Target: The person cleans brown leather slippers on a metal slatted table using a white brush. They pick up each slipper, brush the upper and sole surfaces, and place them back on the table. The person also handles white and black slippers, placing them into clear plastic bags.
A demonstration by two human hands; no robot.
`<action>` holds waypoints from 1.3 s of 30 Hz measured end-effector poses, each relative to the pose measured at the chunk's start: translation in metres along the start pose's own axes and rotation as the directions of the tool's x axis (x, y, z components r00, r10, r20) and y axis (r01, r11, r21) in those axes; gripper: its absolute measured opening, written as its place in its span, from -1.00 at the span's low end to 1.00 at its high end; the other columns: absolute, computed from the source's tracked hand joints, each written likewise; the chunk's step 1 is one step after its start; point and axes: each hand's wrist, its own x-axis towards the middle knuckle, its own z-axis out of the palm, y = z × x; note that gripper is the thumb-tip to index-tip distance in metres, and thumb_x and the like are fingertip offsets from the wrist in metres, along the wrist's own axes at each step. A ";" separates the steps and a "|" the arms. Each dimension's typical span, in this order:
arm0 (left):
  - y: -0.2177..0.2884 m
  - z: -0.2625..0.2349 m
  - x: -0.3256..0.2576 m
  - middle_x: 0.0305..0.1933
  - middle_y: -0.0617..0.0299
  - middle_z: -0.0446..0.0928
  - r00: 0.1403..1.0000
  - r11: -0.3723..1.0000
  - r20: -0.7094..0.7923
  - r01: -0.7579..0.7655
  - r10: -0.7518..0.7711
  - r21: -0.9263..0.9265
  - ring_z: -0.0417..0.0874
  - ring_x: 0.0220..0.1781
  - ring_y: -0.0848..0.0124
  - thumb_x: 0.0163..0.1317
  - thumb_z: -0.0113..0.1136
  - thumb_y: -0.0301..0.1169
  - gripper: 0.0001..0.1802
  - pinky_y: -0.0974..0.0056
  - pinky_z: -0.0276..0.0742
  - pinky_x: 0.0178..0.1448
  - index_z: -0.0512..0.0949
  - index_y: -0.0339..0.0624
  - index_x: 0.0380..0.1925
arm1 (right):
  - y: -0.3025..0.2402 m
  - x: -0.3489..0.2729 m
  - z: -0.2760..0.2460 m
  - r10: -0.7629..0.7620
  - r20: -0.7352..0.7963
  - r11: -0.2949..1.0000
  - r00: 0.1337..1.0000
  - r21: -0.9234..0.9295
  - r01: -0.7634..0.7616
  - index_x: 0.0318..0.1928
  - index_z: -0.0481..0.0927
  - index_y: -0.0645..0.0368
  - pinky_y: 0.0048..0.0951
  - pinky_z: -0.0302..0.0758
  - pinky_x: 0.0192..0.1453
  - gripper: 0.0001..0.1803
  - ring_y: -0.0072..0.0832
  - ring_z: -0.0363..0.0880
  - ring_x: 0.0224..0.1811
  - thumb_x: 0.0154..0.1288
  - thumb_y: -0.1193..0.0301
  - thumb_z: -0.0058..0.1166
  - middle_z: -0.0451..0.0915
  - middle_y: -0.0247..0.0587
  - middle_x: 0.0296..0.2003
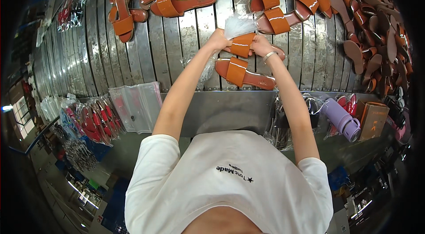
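Both my hands are closed around one tan-strapped slide sandal (242,45) over the metal slats. My left hand (218,40) grips its left end, beside the strap. At the strap's right edge is my right hand (261,46), fingers bent inward; part of the sole shows beyond it. A bunched whitish, see-through sheet (239,26) rises just behind the strap, against my left fingers; whether those fingers also pinch it, I cannot tell. Nearer to me lies a second slide sandal (237,72), strap up, its heel to the right. Crumpled clear plastic (207,74) lies left of it.
Several loose sandals (186,4) lie across the far slats, and a large heap of them (376,35) fills the right. Along the near metal edge are flat clear bags (136,106), bagged red sandals (95,119), a purple bottle (341,118) and a brown box (372,120).
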 end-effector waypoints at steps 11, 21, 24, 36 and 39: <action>0.001 -0.026 -0.086 -0.33 -0.20 0.50 0.933 0.631 -0.074 -0.177 0.351 0.755 0.53 -0.26 -0.09 -0.08 0.16 -0.51 -0.79 0.05 0.45 -0.15 0.53 -0.34 -0.36 | -0.004 -0.125 -0.013 -0.072 -0.210 0.727 0.975 -0.680 -0.092 -0.50 0.64 0.18 -0.37 0.51 -0.33 -0.84 -0.33 0.60 -0.52 0.02 0.38 0.06 0.58 -0.05 -0.57; -0.037 0.012 -0.085 -0.42 -0.03 0.59 0.997 0.916 0.048 -0.075 0.060 0.395 0.65 -0.44 0.24 -0.09 0.13 -0.59 -0.80 0.25 0.57 -0.35 0.50 -0.43 -0.38 | 0.051 -0.108 0.055 0.021 -0.134 0.917 0.991 -0.393 -0.073 -0.48 0.60 0.30 -0.42 0.45 -0.57 -0.88 -0.47 0.50 -0.73 0.00 0.52 0.02 0.54 -0.19 -0.67; -0.065 0.029 -0.080 -0.43 0.10 0.59 1.000 1.000 -0.019 0.003 -0.003 0.005 0.63 -0.50 0.43 -0.02 0.12 -0.62 -0.82 0.38 0.56 -0.47 0.53 -0.41 -0.34 | 0.054 -0.095 0.075 0.124 -0.357 0.992 0.926 0.065 -0.108 -0.44 0.61 0.37 -0.39 0.50 -0.51 -0.84 -0.46 0.52 -0.75 -0.03 0.61 -0.04 0.54 -0.11 -0.68; -0.074 0.034 -0.080 -0.36 0.15 0.58 0.991 0.994 -0.117 0.048 -0.060 -0.101 0.60 -0.47 0.44 0.07 0.15 -0.57 -0.83 0.44 0.56 -0.49 0.55 -0.40 -0.30 | 0.068 -0.078 0.079 0.118 -0.234 0.989 0.965 -0.056 -0.134 -0.29 0.58 0.40 -0.46 0.43 -0.42 -0.79 -0.53 0.49 -0.51 0.03 0.60 -0.04 0.56 -0.23 -0.53; -0.073 0.035 -0.081 -0.33 0.15 0.58 0.991 0.994 -0.113 0.055 -0.066 -0.099 0.60 -0.45 0.44 0.09 0.13 -0.56 -0.82 0.44 0.56 -0.48 0.55 -0.39 -0.28 | 0.090 -0.068 0.089 0.131 -0.310 0.986 0.942 0.140 -0.091 -0.30 0.60 0.36 -0.44 0.44 -0.41 -0.78 -0.50 0.51 -0.50 0.02 0.61 -0.05 0.57 -0.20 -0.55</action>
